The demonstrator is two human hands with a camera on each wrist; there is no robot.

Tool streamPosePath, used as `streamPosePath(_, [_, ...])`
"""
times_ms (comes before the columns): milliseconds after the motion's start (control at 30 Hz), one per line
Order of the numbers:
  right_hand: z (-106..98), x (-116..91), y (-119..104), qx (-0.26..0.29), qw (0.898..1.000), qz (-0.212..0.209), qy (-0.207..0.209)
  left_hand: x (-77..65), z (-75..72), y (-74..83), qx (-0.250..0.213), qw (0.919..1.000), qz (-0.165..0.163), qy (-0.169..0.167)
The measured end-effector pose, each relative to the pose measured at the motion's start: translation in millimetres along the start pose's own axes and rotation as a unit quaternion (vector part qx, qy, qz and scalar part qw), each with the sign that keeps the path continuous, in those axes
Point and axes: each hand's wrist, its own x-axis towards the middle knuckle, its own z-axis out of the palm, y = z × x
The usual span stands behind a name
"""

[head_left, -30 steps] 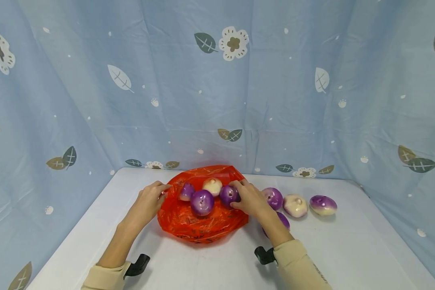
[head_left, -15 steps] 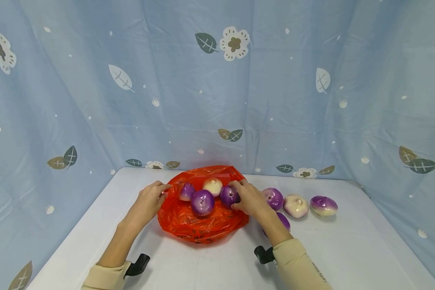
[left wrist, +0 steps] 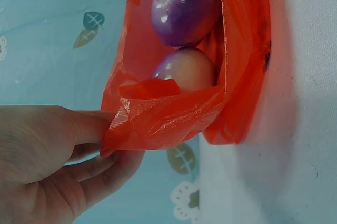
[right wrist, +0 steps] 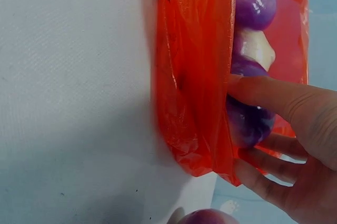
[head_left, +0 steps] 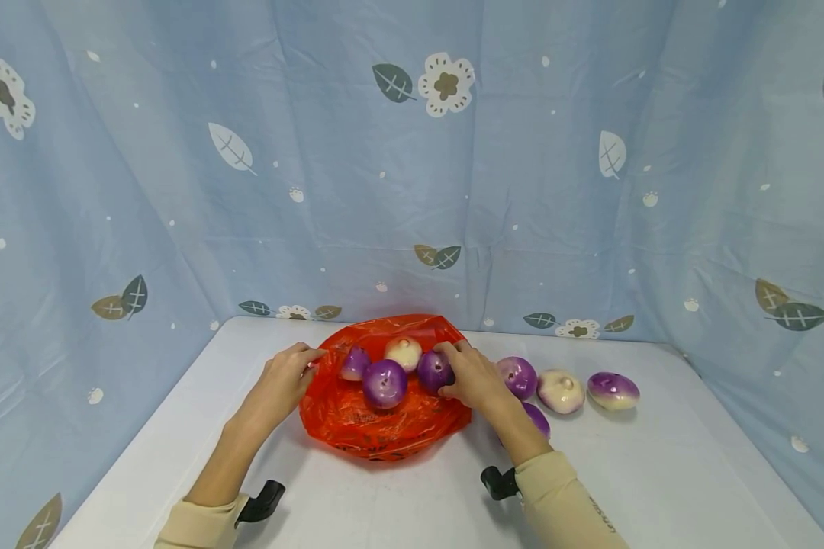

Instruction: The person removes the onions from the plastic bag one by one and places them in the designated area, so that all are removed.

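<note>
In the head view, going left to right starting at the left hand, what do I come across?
Left hand, leftmost bulb in the red bag, front purple bulb, gripped purple bulb, right hand, rear purple bulb outside, pale bulb outside, purple-and-white bulb. Omitted for overlap: the bag's white bulb, a half-hidden bulb.

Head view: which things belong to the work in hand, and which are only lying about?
In the work:
red plastic bag, pinched by the left hand
glossy purple round vegetable, gripped by the right hand
three other purple or cream vegetables inside it

Apparently lying about:
four purple or cream round vegetables beside the bag on the white table
blue leaf-print curtain
</note>
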Motion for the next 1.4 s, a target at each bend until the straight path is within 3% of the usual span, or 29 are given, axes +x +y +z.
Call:
streamPosePath(833, [-3.5, -11.1, -1.7, 0.013, 1.0, 0.001, 0.028, -0.3, 0.3, 0.3, 0.0, 1.0, -0.001, -0.001])
streamPosePath(1400, [-28.0, -39.3, -7.3, 0.045, 0.997, 0.006, 0.064, 1.3, 1.3, 0.5, 0.002, 1.0, 0.0, -0.003])
